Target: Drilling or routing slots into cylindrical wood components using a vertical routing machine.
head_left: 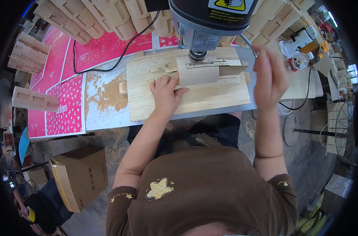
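Observation:
A pale wooden block (199, 76) with a rounded face lies in a wooden jig on a flat board (222, 96). My left hand (165, 92) presses on its left end, fingers bent against the wood and thumb along the near side. Just above the block hangs the chuck (196, 56) of a drill press (210, 19); the bit's tip cannot be made out. To the right, my raised right hand (270, 76) is closed around the end of the drill press lever (246, 41). Its grip is slightly blurred and partly hides the lever.
Stacked wooden pieces (116, 19) line the back, and one stack (35, 99) stands at the left. Sawdust (108, 92) covers part of the table. A black cable (120, 59) crosses the pink sheeting. Bottles (299, 61) stand at right. A cardboard box (82, 177) sits on the floor.

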`<state>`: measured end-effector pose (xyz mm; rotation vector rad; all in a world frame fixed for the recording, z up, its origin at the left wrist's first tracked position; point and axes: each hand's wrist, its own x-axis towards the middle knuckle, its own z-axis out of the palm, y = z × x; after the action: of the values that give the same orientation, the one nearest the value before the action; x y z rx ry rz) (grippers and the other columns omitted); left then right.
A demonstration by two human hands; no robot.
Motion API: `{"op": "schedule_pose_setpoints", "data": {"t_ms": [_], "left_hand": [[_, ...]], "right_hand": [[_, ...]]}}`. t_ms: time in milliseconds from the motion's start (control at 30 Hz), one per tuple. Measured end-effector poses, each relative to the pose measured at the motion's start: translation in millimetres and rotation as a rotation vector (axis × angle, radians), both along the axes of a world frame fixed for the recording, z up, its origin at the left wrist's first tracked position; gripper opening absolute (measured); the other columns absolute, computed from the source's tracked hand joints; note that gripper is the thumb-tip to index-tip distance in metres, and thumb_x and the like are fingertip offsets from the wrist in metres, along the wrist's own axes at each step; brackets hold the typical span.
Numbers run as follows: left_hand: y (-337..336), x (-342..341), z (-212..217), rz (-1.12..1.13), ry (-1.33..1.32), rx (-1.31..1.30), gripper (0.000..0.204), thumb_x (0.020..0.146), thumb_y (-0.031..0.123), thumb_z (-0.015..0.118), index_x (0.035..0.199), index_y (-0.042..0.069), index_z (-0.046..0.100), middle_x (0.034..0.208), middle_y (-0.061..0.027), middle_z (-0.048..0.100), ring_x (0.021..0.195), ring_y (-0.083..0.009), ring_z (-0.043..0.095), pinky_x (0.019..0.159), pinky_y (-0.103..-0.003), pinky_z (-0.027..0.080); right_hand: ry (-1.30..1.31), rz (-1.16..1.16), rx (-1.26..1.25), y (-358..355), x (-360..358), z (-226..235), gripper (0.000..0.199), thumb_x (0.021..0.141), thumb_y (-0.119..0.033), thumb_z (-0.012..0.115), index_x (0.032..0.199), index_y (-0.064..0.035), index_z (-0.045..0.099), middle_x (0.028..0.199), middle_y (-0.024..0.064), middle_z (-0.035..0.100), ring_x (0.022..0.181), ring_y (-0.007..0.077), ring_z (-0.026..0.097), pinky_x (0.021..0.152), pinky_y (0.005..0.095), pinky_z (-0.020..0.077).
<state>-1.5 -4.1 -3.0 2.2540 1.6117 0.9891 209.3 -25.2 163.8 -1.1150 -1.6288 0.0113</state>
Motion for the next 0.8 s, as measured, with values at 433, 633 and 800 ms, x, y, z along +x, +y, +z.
{"op": "schedule_pose_setpoints", "data": {"t_ms": [433, 633, 800], "left_hand": [[5.2, 5.8, -11.7, 0.049, -0.015, 0.192, 0.057, 0.055, 0.035, 0.076, 0.107, 0.015, 0.061, 0.084, -0.0032, 0.05, 0.086, -0.0233, 0.05, 0.077, -0.042, 0.031], [-4.6, 12.6, -7.0, 0.062, -0.105, 0.101, 0.056, 0.055, 0.033, 0.078, 0.106, 0.016, 0.062, 0.086, -0.0028, 0.051, 0.091, -0.0229, 0.049, 0.08, -0.042, 0.029], [-1.3, 18.9, 8.8, 0.045, -0.327, -0.076, 0.057, 0.052, 0.03, 0.081, 0.104, 0.013, 0.063, 0.092, -0.004, 0.051, 0.096, -0.0233, 0.047, 0.085, -0.042, 0.027]], "right_hand": [[0.076, 0.02, 0.167, 30.4, 19.2, -129.0, 0.009, 0.083, -0.001, 0.05, 0.087, 0.0017, 0.058, 0.086, 0.0168, 0.059, 0.084, 0.032, 0.056, 0.079, 0.0388, 0.0439], [0.071, -0.053, -0.014, 52.7, 64.1, 4.4, 0.019, 0.093, -0.013, 0.049, 0.094, 0.0024, 0.058, 0.084, 0.0042, 0.057, 0.073, 0.009, 0.05, 0.066, 0.0226, 0.0405], [0.068, -0.001, -0.1, 159.8, 63.7, 45.5, 0.03, 0.095, -0.021, 0.044, 0.109, 0.0032, 0.056, 0.096, 0.0084, 0.06, 0.089, 0.0129, 0.054, 0.081, 0.0243, 0.0407]]}}
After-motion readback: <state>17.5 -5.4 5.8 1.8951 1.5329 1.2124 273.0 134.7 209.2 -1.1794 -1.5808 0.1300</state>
